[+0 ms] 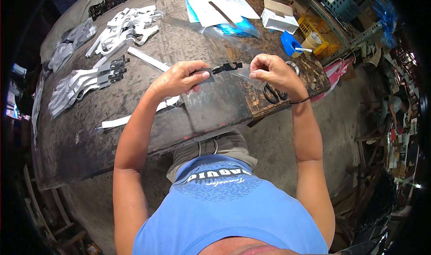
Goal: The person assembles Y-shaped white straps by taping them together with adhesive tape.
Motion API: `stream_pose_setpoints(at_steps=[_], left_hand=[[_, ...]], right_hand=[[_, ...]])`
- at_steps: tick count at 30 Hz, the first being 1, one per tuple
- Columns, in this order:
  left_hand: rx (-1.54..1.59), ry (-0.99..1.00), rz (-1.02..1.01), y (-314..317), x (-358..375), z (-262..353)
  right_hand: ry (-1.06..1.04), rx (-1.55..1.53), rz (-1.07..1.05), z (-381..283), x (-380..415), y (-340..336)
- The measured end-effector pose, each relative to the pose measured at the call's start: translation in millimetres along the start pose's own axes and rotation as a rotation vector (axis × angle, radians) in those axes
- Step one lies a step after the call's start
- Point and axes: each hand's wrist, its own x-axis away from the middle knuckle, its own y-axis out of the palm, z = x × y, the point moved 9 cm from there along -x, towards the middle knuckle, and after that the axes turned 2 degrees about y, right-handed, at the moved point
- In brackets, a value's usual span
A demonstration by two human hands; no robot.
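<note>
Black buckle [227, 67] juts from left hand [186, 78] toward right hand [276, 73].

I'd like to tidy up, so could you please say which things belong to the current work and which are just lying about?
Likely in use:
black buckle beside the left hand
clear plastic at the right hand
white straps

Probably just lying about:
white papers
white box
teal basket

The buckle [226, 67] is black; the piled straps [128, 19] are white, and the bundled straps [69, 91] white with black ends. Worn, paler blotches mottle the dark grey-brown counter [215, 111]. The tape dispenser [289, 41] is blue, the crate [330, 50] yellow, the shirt [233, 205] blue with white lettering on a dark print.
</note>
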Motion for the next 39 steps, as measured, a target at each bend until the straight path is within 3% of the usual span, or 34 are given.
stream_pose_setpoints(at_steps=[15, 26, 35, 37, 39], left_hand=[[-0.175, 0.074, 0.009, 1.4, 2.3, 9.5], [-0.151, 0.015, -0.080, 8.5, 0.1, 5.9], [-0.107, 0.002, -0.087, 12.3, -3.9, 5.2], [-0.108, 0.011, -0.080, 12.9, -3.8, 5.6], [-0.097, 0.028, -0.078, 13.2, -3.1, 9.9]], right_hand=[[0.024, 0.021, -0.046, -6.5, -1.3, 6.0], [0.018, 0.133, -0.128, -20.0, -12.3, 18.9], [-0.161, 0.321, -0.221, -40.9, -28.3, 40.5], [0.091, 0.160, -0.343, -24.8, -30.6, 47.1], [0.123, 0.165, -0.392, -22.4, -34.7, 49.4]])
